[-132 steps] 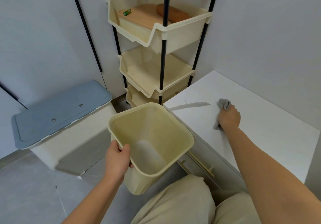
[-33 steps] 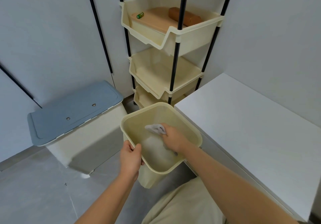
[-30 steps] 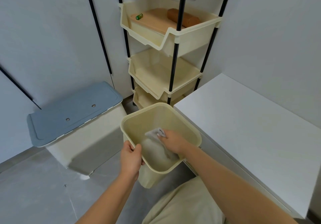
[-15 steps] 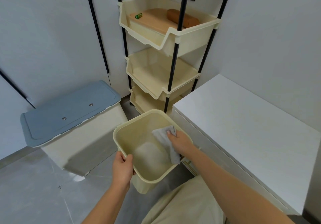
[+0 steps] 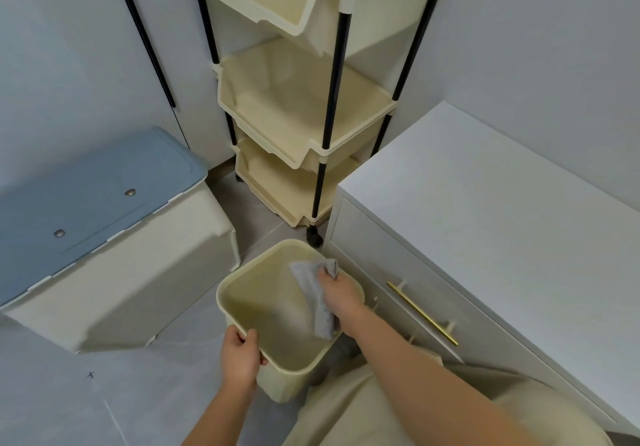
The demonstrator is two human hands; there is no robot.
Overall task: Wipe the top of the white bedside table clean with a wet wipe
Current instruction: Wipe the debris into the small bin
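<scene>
Right hand (image 5: 341, 295) fingers pinch the wet wipe (image 5: 313, 298) over the bin (image 5: 242, 284), apparently for disposal; left hand (image 5: 240, 359) grips its rim, steadying.

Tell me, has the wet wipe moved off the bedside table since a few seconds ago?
Yes. The right hand carried the wet wipe off the bedside table, leftward into the bin.

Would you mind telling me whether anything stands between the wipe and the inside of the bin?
Nothing visible does: the right hand holds the wet wipe over the open bin, which the left hand steadies.
</scene>
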